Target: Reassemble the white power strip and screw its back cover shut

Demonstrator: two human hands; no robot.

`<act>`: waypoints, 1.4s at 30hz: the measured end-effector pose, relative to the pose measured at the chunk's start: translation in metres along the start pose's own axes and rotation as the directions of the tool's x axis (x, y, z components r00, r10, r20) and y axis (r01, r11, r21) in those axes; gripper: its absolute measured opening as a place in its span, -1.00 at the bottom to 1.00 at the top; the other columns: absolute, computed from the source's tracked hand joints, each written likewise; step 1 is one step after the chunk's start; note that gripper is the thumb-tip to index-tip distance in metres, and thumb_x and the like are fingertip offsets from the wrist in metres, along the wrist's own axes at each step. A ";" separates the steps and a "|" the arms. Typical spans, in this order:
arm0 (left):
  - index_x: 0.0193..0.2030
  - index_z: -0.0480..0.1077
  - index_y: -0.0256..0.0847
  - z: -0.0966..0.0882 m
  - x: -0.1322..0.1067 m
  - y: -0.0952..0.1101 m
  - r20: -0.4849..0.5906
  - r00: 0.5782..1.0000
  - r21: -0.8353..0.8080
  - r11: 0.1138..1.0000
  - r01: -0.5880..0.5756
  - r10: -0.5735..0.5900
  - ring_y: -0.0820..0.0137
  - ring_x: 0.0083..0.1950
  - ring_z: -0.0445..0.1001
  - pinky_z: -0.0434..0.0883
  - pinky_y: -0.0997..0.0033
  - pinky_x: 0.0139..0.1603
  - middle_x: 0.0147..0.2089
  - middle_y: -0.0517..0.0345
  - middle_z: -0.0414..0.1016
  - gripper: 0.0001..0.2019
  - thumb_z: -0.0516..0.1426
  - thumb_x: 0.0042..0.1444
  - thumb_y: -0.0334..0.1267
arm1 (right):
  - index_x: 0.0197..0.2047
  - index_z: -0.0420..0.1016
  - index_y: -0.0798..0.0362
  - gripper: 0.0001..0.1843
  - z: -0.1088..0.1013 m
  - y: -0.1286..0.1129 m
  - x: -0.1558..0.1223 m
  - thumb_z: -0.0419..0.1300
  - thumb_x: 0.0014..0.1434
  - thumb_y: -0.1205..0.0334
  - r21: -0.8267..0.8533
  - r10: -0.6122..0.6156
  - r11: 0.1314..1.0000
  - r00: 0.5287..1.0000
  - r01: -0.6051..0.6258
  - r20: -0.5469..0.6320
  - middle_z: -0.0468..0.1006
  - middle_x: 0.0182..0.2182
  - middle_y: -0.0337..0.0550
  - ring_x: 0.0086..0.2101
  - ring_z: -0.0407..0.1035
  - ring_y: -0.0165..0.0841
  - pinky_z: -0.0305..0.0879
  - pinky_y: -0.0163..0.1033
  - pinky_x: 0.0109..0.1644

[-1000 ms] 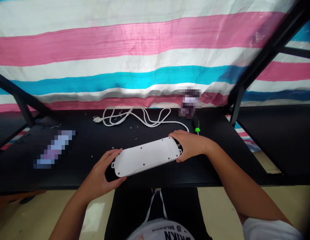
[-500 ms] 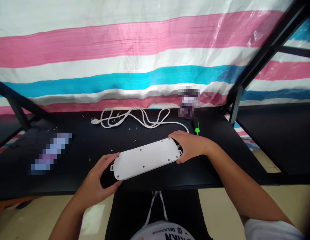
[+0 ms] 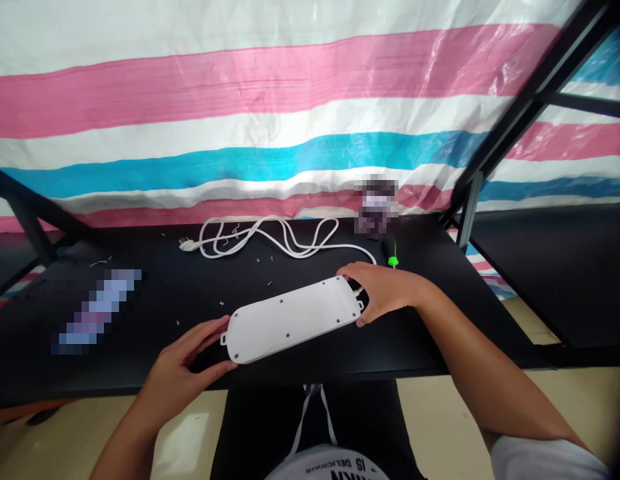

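Observation:
A white power strip (image 3: pixel 290 321) lies tilted across the desk near its front edge, with a flat face dotted with small dark screw holes turned up. My left hand (image 3: pixel 190 363) is at its left end, the thumb touching the near corner and the fingers the far corner, around a small hanging loop. Around the right end curls my right hand (image 3: pixel 385 290), thumb on the near side and fingers on the far side. A white cord (image 3: pixel 300 252) leaves that end, runs behind my right hand and lies in loose loops, ending in a plug (image 3: pixel 189 245).
A screwdriver (image 3: pixel 391 253) with a black and green handle lies beyond my right hand. Several small screws (image 3: pixel 270 283) are scattered on the black desk (image 3: pixel 155 293). Pixelated items lie at left and back right. Behind hangs a striped sheet (image 3: pixel 270 160) between black metal frames.
My left hand has slid slightly left and back along the power strip's end, its fingers covering less of the corner. My right hand and the strip have barely moved.

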State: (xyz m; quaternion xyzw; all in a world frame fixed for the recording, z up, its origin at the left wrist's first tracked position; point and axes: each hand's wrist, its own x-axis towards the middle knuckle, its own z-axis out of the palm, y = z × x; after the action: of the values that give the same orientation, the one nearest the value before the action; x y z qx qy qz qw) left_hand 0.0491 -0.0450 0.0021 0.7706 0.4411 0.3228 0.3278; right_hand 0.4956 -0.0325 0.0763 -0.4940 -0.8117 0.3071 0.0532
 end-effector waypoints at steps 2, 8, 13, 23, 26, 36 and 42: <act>0.29 0.46 0.02 0.000 0.000 0.000 -0.007 1.000 -0.041 0.999 0.006 -0.006 0.10 0.19 0.61 0.50 -0.01 0.27 0.26 0.06 0.52 -0.37 0.44 0.06 -0.11 | 0.27 0.36 0.02 -0.05 0.000 0.001 0.000 0.55 -0.18 0.00 -0.010 -0.007 1.000 1.000 0.007 -0.001 0.47 0.15 0.02 0.11 0.38 0.00 0.37 -0.01 0.16; 0.27 0.48 0.03 -0.001 0.002 -0.005 0.011 0.999 -0.102 0.994 0.046 -0.045 0.08 0.19 0.61 0.54 0.04 0.25 0.25 0.08 0.54 -0.38 0.45 0.04 -0.16 | 0.34 0.33 0.08 0.06 0.001 0.005 0.002 0.56 -0.17 -0.09 -0.041 -0.059 0.997 0.998 0.058 -0.004 0.42 0.23 0.10 0.20 0.33 0.04 0.33 -0.01 0.24; 0.25 0.49 -0.02 -0.001 0.004 -0.003 0.005 0.999 -0.089 0.995 0.032 -0.032 0.06 0.20 0.60 0.51 -0.01 0.28 0.24 0.06 0.52 -0.37 0.46 0.02 -0.15 | 0.40 0.30 0.12 0.16 0.002 0.008 0.005 0.56 -0.19 -0.15 -0.051 -0.074 0.996 0.997 0.073 -0.008 0.43 0.21 0.10 0.18 0.36 0.02 0.32 -0.04 0.25; 0.43 0.26 0.03 -0.001 0.003 0.001 0.086 0.996 0.225 0.974 0.012 -0.032 0.00 0.31 0.49 0.53 -0.04 0.28 0.40 -0.01 0.38 -0.20 0.39 0.09 0.05 | 0.40 0.27 0.14 0.21 0.009 0.005 0.008 0.56 -0.22 -0.18 -0.093 -0.059 0.994 0.998 0.057 -0.011 0.41 0.23 0.15 0.23 0.30 0.09 0.27 0.08 0.33; 0.48 0.17 0.03 0.004 0.007 0.009 0.105 0.994 0.362 0.931 -0.055 0.018 -0.03 0.38 0.41 0.46 -0.09 0.33 0.42 -0.05 0.34 -0.18 0.34 0.14 0.07 | 0.40 0.27 0.12 0.21 0.011 0.005 0.009 0.56 -0.23 -0.21 -0.087 -0.069 0.994 0.997 0.067 -0.025 0.41 0.22 0.13 0.22 0.29 0.09 0.26 0.10 0.33; 0.34 0.28 -0.04 0.015 0.013 0.021 -0.011 0.998 0.404 0.913 -0.055 0.065 0.07 0.17 0.50 0.53 0.01 0.19 0.27 -0.04 0.38 -0.29 0.33 0.12 0.12 | 0.23 0.41 0.07 0.01 0.002 0.007 0.004 0.58 -0.24 -0.12 0.008 -0.054 0.999 0.998 0.054 -0.035 0.50 0.14 0.06 0.13 0.40 0.02 0.37 0.01 0.20; 0.32 0.31 -0.02 0.015 0.009 0.023 -0.032 0.998 0.296 0.954 -0.040 0.052 0.25 0.02 0.55 0.59 0.22 0.08 0.16 0.05 0.40 -0.40 0.31 0.20 0.04 | 0.12 0.48 -0.02 -0.42 -0.019 0.015 -0.006 0.36 0.14 -0.15 0.086 0.149 0.987 0.969 -0.134 -0.199 0.63 0.02 -0.12 -0.01 0.53 -0.22 0.42 -0.20 0.10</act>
State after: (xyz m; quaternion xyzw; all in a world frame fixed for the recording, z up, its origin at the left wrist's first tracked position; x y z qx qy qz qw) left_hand 0.0745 -0.0495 0.0133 0.8144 0.4726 0.2759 0.1930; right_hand 0.5177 -0.0239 0.0849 -0.5773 -0.7531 0.2867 0.1320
